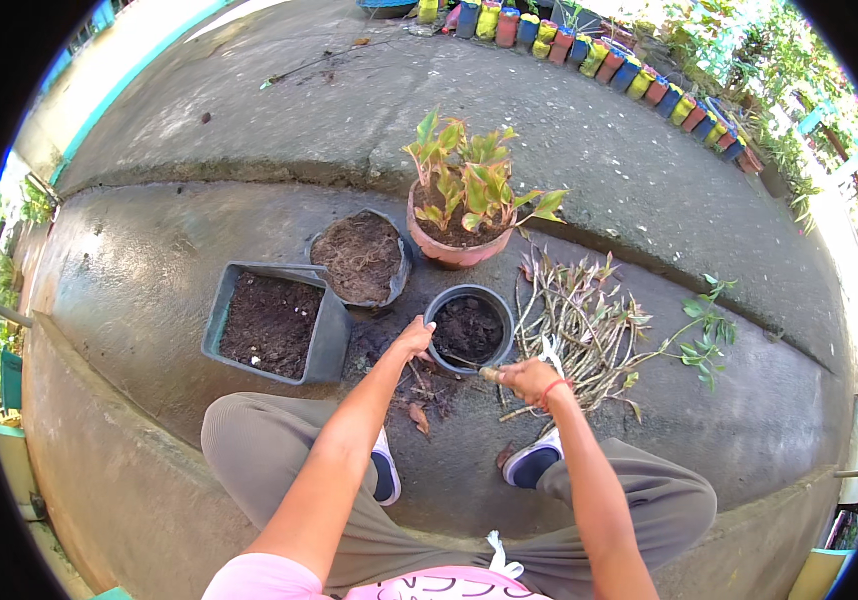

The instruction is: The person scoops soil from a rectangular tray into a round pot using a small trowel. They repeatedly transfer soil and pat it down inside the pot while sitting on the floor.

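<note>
My left hand (414, 336) is closed on the left rim of a round dark grey pot (507, 312). Loose dark soil (472, 330) lies inside the pot, well below its rim. In my right hand (535, 381) is a small hand tool (492, 374) with a wooden handle. Its thin metal end reaches over the near rim into the pot; the tip's shape is hard to make out. Just right of the pot, a heap of bare stem cuttings (584, 325) lies on the concrete, close to my right hand.
Left of the pot stand a square grey planter (334, 335) of soil and a black bag (401, 270) of rooty soil. Behind is a pink pot (457, 256) with a leafy plant (469, 180). A raised concrete edge (639, 262) crosses behind; painted bottles (604, 68) border the far side.
</note>
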A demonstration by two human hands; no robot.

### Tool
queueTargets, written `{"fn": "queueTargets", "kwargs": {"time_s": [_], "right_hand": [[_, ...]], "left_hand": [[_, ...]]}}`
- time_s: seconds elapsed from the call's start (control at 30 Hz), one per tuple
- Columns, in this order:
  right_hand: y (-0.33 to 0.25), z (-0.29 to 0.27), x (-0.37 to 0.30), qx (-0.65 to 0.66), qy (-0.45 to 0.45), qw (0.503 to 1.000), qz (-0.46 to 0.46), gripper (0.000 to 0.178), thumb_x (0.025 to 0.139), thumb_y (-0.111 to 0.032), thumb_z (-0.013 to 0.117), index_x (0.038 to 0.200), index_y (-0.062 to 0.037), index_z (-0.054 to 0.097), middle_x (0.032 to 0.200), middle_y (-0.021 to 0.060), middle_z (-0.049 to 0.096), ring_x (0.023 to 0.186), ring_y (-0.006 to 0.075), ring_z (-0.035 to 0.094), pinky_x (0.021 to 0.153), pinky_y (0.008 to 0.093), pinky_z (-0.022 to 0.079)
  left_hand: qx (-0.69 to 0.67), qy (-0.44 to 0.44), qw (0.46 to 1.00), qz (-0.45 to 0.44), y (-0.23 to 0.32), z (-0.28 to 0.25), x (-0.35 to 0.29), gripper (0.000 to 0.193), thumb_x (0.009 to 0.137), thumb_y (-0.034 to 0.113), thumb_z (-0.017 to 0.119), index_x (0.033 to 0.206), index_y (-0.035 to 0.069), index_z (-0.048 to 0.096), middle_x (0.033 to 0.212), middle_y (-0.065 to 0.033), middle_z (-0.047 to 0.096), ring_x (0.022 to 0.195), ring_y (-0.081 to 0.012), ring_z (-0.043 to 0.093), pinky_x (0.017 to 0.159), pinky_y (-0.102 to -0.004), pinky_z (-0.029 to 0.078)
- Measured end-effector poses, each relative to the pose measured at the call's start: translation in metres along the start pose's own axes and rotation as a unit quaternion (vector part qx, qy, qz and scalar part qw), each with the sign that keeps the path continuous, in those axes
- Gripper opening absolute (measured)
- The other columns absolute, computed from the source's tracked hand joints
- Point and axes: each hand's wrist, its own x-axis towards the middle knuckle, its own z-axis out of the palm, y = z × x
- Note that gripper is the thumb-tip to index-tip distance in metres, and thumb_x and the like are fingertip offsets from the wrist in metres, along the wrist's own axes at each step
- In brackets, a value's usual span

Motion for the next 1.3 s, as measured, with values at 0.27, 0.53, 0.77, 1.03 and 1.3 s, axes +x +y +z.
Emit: {"fn": "queueTargets", "kwargs": {"time_s": [0.27,0.53,0.77,1.03,1.3], "right_hand": [[0.041,0.057,0.014,0.047,0.114,0.992,-0.027,0.041,0.081,-0.036,0.060,0.111,-0.0088,0.061,0.084,0.0150,0.066,0.060,0.0185,0.061,0.064,0.0299,0.048],[0.047,0.041,0.005,0.346,-0.046,0.934,0.070,0.041,0.086,-0.023,0.054,0.126,-0.0164,0.049,0.064,0.0038,0.048,0.037,0.0044,0.028,0.033,0.0203,0.022],[0.016,-0.002,-0.022,0.008,0.100,0.995,-0.010,0.035,0.084,-0.037,0.056,0.109,-0.0135,0.063,0.062,0.0105,0.059,0.050,0.0146,0.054,0.048,0.0288,0.044],[-0.057,-0.026,-0.017,-0.459,0.078,0.880,-0.095,0.031,0.079,-0.031,0.057,0.094,-0.0049,0.066,0.097,0.0188,0.063,0.095,0.0306,0.060,0.082,0.0374,0.048],[-0.051,0.031,0.002,-0.407,0.157,0.897,-0.067,0.023,0.081,-0.013,0.048,0.092,-0.0037,0.066,0.096,0.0194,0.063,0.091,0.0303,0.062,0.076,0.0375,0.051]], "left_hand": [[0.052,0.047,0.997,0.012,0.000,0.001,-0.014,0.039,0.093,0.023,0.039,0.126,0.004,0.033,0.113,-0.0221,0.049,0.096,-0.0315,0.057,0.063,-0.0427,0.054],[0.096,0.047,0.994,0.020,-0.003,0.004,-0.009,0.045,0.093,0.023,0.038,0.131,0.002,0.025,0.123,-0.0241,0.042,0.096,-0.0342,0.057,0.063,-0.0398,0.056],[-0.046,0.019,0.999,-0.018,0.016,0.010,-0.017,0.047,0.094,0.020,0.038,0.131,0.000,0.018,0.128,-0.0224,0.034,0.106,-0.0390,0.050,0.073,-0.0506,0.053],[0.017,0.040,0.999,-0.022,0.010,0.010,-0.007,0.049,0.094,0.020,0.037,0.134,0.002,0.016,0.133,-0.0229,0.029,0.110,-0.0399,0.047,0.070,-0.0487,0.055],[0.124,0.086,0.988,-0.028,0.020,0.013,-0.024,0.049,0.092,0.025,0.040,0.132,0.001,0.025,0.131,-0.0254,0.035,0.113,-0.0362,0.046,0.074,-0.0400,0.054]]}}
